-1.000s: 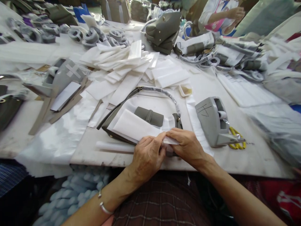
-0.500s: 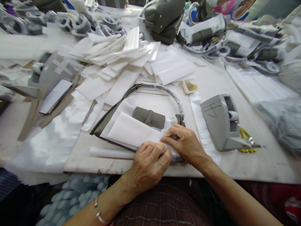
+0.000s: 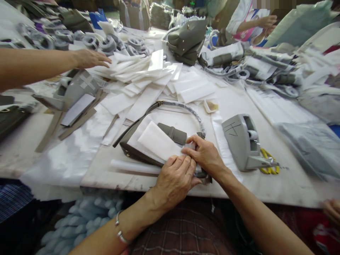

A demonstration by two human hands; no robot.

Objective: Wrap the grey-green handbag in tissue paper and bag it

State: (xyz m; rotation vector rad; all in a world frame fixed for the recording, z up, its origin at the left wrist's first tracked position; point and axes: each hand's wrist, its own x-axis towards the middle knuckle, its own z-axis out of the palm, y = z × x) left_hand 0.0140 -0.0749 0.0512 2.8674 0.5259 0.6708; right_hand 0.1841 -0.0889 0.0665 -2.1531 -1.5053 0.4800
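A grey handbag (image 3: 138, 153) lies flat at the table's near edge, its wrapped handle (image 3: 186, 108) arching away from me. White foam sheets (image 3: 156, 141) cover its front, and a grey strap tab (image 3: 172, 132) shows between them. My left hand (image 3: 174, 180) has its fingers curled and pinched on the sheet's near corner. My right hand (image 3: 205, 156) presses and pinches the same foam edge beside the bag's right side. The two hands touch each other.
A grey tape dispenser (image 3: 240, 141) stands to the right, with yellow scissors (image 3: 268, 163) behind it. Piles of white foam sheets (image 3: 148, 71) and grey bags (image 3: 187, 40) fill the far table. Another person's arm (image 3: 53, 62) reaches in from the left; another person sits at the far right.
Another person's arm has come in from the left over the foam pile. My hands have stayed on the foam corner, shifting slightly up the bag. The view has tilted back up.
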